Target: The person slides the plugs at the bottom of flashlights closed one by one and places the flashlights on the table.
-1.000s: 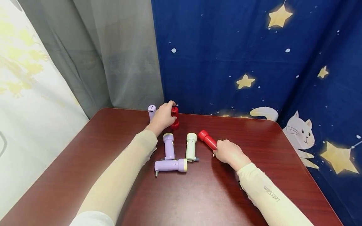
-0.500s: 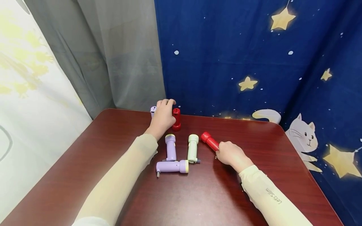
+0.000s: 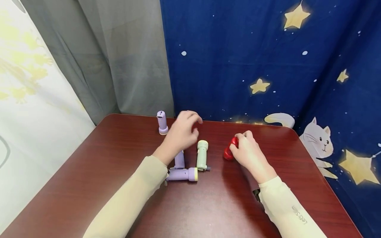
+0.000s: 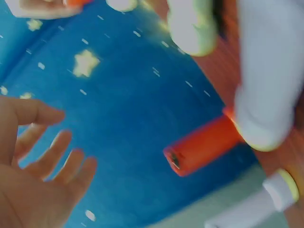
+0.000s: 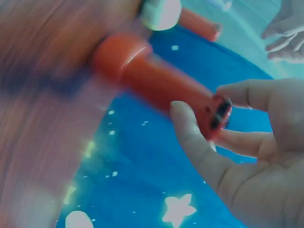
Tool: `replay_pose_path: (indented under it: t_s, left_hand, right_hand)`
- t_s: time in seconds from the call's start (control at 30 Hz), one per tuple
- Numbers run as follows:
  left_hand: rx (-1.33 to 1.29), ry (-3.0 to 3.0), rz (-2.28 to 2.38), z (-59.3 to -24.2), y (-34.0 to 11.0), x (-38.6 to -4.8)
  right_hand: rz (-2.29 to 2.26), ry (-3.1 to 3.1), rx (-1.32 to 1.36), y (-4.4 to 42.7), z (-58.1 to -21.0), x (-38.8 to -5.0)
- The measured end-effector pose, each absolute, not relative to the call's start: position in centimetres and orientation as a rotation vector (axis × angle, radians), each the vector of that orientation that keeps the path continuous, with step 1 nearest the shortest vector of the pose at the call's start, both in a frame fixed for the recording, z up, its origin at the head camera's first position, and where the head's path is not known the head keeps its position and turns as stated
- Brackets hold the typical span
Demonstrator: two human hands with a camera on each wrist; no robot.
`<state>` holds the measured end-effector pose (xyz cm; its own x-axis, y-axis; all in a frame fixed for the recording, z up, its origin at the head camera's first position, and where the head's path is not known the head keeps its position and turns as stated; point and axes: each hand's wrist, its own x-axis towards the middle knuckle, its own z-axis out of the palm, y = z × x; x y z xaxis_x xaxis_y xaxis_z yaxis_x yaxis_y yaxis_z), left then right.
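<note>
My left hand (image 3: 180, 134) hovers over the table with fingers loosely bent and nothing in them. Behind it in the head view, a standing red flashlight is hidden; the left wrist view shows that red flashlight (image 4: 204, 145), apart from the fingers. With thumb and fingers, my right hand (image 3: 250, 153) grips another red flashlight (image 3: 229, 152) near its tail end, its wide head down at the table. A purple flashlight (image 3: 162, 124) stands upright at the back left. Lying between the hands are a light green flashlight (image 3: 201, 157) and a purple flashlight (image 3: 179, 161), partly covered by my left hand.
One more purple flashlight (image 3: 181, 174) lies crosswise nearer to me, a metal prong sticking out at its left end. The dark red-brown table (image 3: 190, 205) ends at the back against a blue star-patterned curtain (image 3: 226, 66) and a grey curtain (image 3: 137, 66).
My left hand has moved right from between the upright purple and red flashlights. The right hand's red flashlight has gone from lying slanted to raised on its head end.
</note>
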<state>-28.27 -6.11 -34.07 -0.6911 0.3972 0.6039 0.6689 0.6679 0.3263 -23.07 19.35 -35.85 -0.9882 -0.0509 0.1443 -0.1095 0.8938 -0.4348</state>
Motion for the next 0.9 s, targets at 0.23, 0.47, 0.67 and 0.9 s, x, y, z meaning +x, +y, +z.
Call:
replay_pose_path:
  t_s: [0.23, 0.47, 0.67, 0.9]
  left_hand:
    - [-1.073, -2.634, -0.792, -33.8, -3.5, -24.7]
    - [-1.049, -2.659, -0.921, -34.1, -2.7, -23.0]
    - [-1.139, -2.575, -1.025, -35.3, -3.0, -22.7]
    - [-1.2, -2.5, -1.012, -35.7, -3.7, -22.5]
  right_hand:
    - [0.791, -2.771, 0.221, 18.4, -33.3, -20.3]
    - [0.812, -2.659, 0.374, 17.1, -30.7, -17.6]
    - [0.859, -2.587, 0.427, 16.3, -30.7, -15.8]
    - [0.865, -2.479, 0.52, 15.8, -30.8, -15.3]
